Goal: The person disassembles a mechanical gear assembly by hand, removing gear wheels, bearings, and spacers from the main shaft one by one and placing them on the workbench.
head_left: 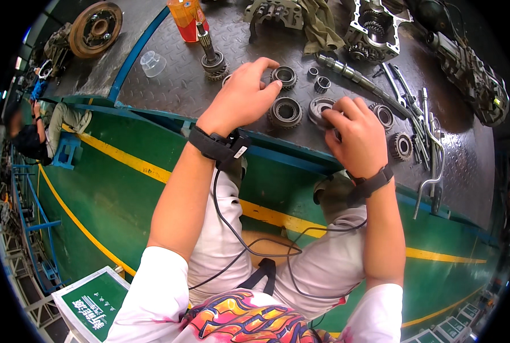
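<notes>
My left hand (242,94) reaches over the metal workbench with thumb and index finger apart. Their tips are beside a small gear (284,78); whether they touch it I cannot tell. A gear partly shows behind this hand, next to an upright splined shaft with a gear (211,60). Curled fingers of my right hand (357,134) close on the near right edge of a flat metal ring (320,107) lying on the bench. Between the hands lies a dark toothed gear ring (285,112). Right of my right hand are a bearing-like ring (383,116) and another gear (402,146).
Farther back lie a small bushing (322,84), a long shaft (352,74), a cloth (322,28) and an open gearbox housing (375,28). Wrenches and rods (423,126) lie right. A clear plastic cup (152,63) and orange bottle (187,20) stand left. A person (35,134) sits far left.
</notes>
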`<state>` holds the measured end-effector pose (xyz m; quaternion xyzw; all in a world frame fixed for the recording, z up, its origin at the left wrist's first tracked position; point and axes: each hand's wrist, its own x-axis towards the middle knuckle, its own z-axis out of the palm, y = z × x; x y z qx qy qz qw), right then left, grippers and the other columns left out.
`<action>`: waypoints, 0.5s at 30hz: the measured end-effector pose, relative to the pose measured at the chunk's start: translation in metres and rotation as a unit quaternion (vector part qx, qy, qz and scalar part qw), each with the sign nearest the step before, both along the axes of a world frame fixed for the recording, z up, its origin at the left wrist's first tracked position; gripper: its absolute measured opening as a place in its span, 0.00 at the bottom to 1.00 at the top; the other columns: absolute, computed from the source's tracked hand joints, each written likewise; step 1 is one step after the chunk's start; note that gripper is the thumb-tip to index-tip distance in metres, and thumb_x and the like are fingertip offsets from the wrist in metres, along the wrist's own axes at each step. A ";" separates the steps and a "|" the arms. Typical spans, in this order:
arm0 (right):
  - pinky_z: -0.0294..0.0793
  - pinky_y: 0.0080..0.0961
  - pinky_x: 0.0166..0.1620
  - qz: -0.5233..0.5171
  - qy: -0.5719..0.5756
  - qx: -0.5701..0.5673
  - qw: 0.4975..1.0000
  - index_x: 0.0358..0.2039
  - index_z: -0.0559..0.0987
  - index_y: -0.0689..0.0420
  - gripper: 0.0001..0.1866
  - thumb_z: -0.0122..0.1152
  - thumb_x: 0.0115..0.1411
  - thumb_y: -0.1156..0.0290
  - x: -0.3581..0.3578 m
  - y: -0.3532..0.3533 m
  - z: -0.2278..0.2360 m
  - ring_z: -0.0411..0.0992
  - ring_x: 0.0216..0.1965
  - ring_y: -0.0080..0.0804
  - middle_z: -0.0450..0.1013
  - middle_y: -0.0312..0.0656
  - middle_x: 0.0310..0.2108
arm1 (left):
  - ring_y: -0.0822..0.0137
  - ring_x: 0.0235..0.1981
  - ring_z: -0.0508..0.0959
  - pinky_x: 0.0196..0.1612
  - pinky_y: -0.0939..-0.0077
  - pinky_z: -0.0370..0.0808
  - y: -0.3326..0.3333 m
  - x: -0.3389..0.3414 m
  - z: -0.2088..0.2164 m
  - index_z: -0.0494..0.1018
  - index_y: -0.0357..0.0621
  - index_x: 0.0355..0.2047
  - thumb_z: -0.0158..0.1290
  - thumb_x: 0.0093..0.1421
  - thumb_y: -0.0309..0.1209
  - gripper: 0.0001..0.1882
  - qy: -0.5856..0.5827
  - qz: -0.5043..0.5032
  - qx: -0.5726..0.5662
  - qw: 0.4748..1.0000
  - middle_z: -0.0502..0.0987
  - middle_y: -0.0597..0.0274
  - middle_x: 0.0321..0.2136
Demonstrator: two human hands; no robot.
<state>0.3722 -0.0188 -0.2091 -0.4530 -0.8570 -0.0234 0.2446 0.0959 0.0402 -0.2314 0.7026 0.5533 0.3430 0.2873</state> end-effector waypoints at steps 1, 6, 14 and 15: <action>0.81 0.38 0.49 0.001 -0.032 0.004 0.999 0.43 0.87 0.52 0.14 0.76 0.54 0.73 -0.001 -0.001 0.000 0.77 0.49 0.41 0.77 0.37 0.44 | 0.56 0.49 0.86 0.56 0.61 0.81 0.004 -0.002 -0.006 0.81 0.40 0.63 0.59 0.77 0.35 0.19 0.024 -0.015 0.027 0.999 0.86 0.47 0.54; 0.78 0.36 0.51 0.003 -0.050 0.015 0.999 0.39 0.85 0.51 0.13 0.76 0.53 0.74 0.000 -0.004 -0.005 0.76 0.49 0.39 0.77 0.35 0.44 | 0.50 0.50 0.85 0.58 0.58 0.81 0.010 -0.001 -0.006 0.85 0.44 0.59 0.58 0.76 0.34 0.17 0.086 -0.047 0.043 0.994 0.84 0.45 0.53; 0.80 0.38 0.56 0.039 0.032 -0.083 0.995 0.47 0.87 0.54 0.19 0.78 0.54 0.72 0.012 -0.006 -0.004 0.77 0.53 0.42 0.79 0.38 0.48 | 0.50 0.46 0.85 0.57 0.56 0.82 0.014 0.006 -0.009 0.88 0.47 0.55 0.61 0.73 0.34 0.15 0.124 -0.046 0.054 0.990 0.83 0.47 0.49; 0.80 0.38 0.56 0.037 0.032 -0.083 0.995 0.47 0.87 0.54 0.19 0.78 0.54 0.72 0.013 -0.006 -0.002 0.77 0.53 0.42 0.79 0.38 0.48 | 0.50 0.46 0.85 0.57 0.56 0.82 0.015 0.007 -0.008 0.88 0.47 0.55 0.61 0.73 0.34 0.15 0.124 -0.047 0.055 0.990 0.83 0.47 0.49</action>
